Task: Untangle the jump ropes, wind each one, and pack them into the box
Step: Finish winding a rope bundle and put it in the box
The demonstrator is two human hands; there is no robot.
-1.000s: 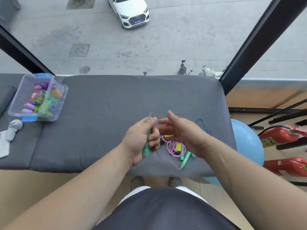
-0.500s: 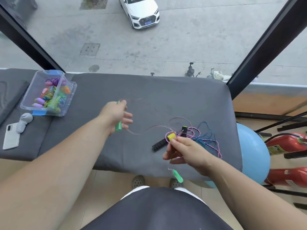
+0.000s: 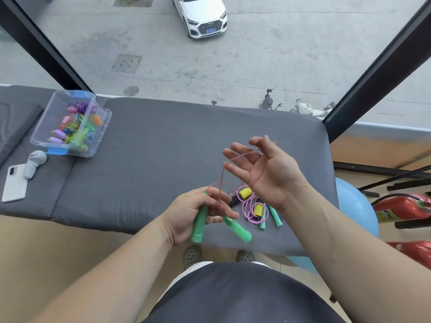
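My left hand grips two green handles of a jump rope near the cushion's front edge; the second green handle sticks out to the right. Its thin pink cord rises to my right hand, which is palm up with the cord pinched between thumb and forefinger. Under that hand lies a tangle of pink-and-purple rope with yellow handles, small green handles and a black handle. A clear plastic box with wound ropes stands far left.
Everything lies on a grey cushioned bench in front of a window. A white phone and a grey device lie left of the box. A blue ball and red fire extinguishers are on the right.
My left hand came back from the left to the front with both green handles. My right hand let go of the yellow handle and rose, now holding the pink cord.
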